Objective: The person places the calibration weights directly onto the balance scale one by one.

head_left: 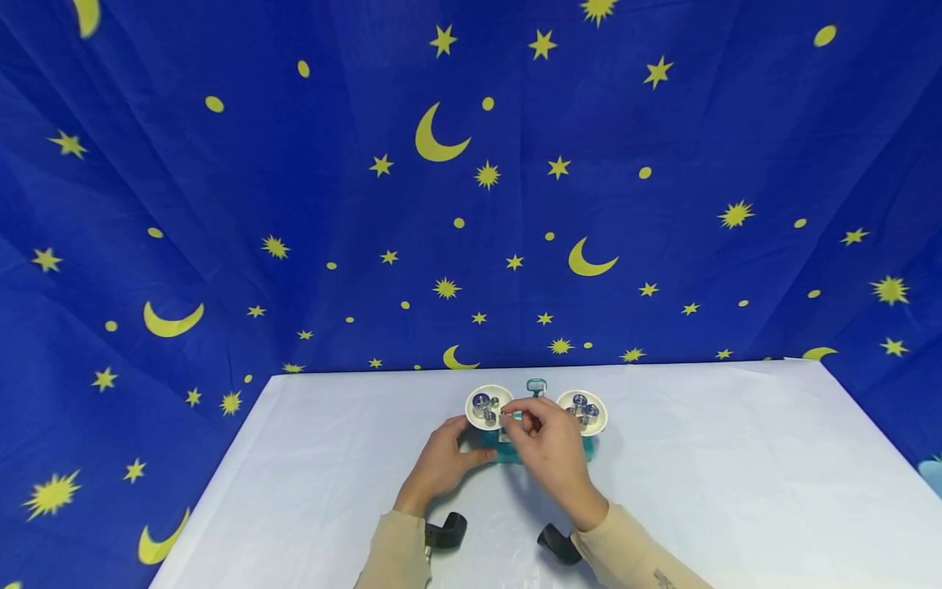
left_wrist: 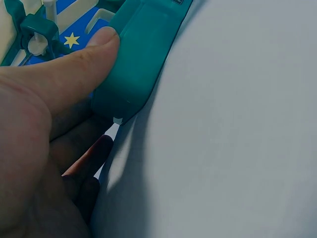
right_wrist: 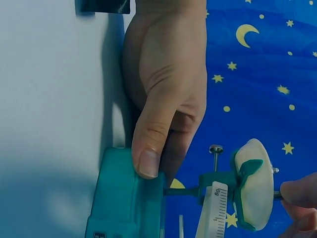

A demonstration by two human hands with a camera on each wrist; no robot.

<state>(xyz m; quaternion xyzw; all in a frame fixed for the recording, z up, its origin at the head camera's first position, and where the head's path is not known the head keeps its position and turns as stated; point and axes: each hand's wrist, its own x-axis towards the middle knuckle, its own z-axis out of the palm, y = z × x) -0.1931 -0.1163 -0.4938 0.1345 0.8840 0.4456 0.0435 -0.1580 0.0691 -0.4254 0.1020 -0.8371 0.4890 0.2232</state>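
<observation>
A teal balance scale [head_left: 508,455] stands on the table, with a cream left pan [head_left: 487,390] and a cream right pan [head_left: 603,422]. Several silver weights [head_left: 482,402] sit in the left pan, and several more weights [head_left: 580,400] in the right one. My left hand [head_left: 440,465] grips the left end of the base [right_wrist: 116,191], its thumb [left_wrist: 94,52] on top and fingers behind. Over the left pan, my right hand [head_left: 553,450] pinches a small metal weight [right_wrist: 277,195] between thumb and fingertips, mostly hidden by them.
A white ruled beam [right_wrist: 218,206] runs along the scale. The white table [head_left: 331,474] ends at a blue cloth [head_left: 353,204] with yellow stars and moons. Black wrist mounts [head_left: 447,532] stick out inward from both wrists.
</observation>
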